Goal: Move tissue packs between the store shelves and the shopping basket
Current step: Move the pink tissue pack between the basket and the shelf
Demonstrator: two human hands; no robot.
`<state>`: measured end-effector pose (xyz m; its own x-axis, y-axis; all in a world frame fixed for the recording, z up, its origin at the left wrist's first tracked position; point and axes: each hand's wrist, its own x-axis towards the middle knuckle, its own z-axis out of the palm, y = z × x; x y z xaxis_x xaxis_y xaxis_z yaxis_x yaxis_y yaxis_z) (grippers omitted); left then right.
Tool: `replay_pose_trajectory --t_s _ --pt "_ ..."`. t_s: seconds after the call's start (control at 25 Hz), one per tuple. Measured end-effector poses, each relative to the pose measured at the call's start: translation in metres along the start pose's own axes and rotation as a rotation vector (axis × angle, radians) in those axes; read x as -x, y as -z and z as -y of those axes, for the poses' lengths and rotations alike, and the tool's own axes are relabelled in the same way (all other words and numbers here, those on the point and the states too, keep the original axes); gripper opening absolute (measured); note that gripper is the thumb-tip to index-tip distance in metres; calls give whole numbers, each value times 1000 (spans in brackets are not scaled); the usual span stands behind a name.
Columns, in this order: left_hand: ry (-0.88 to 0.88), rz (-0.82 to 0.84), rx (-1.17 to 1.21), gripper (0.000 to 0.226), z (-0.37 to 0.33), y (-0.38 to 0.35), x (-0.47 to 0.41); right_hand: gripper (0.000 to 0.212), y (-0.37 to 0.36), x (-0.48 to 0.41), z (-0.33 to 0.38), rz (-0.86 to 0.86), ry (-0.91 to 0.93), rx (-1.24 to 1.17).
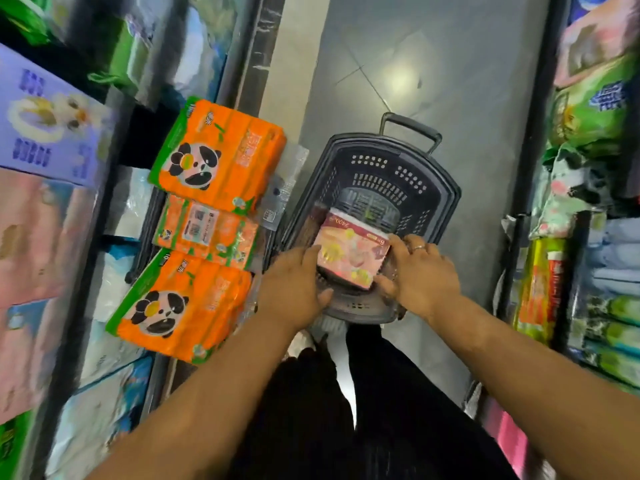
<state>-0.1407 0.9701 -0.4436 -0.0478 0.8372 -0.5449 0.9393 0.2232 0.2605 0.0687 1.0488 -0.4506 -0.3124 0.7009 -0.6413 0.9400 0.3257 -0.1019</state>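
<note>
Pink plastic-wrapped tissue pack (349,258), printed "2400", inside dark grey perforated plastic basket (398,147), between the fingers: left hand (294,282) pressing nearly straight, right hand (420,271) curled round its edge.

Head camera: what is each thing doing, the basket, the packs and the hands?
pink tissue pack, low in the basket, held between both hands.
shopping basket, standing on the floor.
left hand, fingers pressed flat on the pack's left edge.
right hand, fingers curled over the pack's right edge.
orange panda packs, three by the left shelves, untouched.
</note>
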Motion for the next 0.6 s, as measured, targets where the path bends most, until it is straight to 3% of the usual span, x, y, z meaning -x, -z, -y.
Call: replay_pose_trajectory --t_s 0.16,0.36,0.44,0.6 --pt "136 134 159 81 8 -78 -80 82 -65 -91 -20 89 -14 -62" --pt "347 241 547 86 37 -207 -178 83 -162 -206 -41 162 -68 -131" --pt "535 233 783 88 53 -261 -208 85 -206 -254 -45 192 -70 -136" --pt "1071 138 1190 86 63 -342 -252 90 -264 -329 -51 255 -93 -120"
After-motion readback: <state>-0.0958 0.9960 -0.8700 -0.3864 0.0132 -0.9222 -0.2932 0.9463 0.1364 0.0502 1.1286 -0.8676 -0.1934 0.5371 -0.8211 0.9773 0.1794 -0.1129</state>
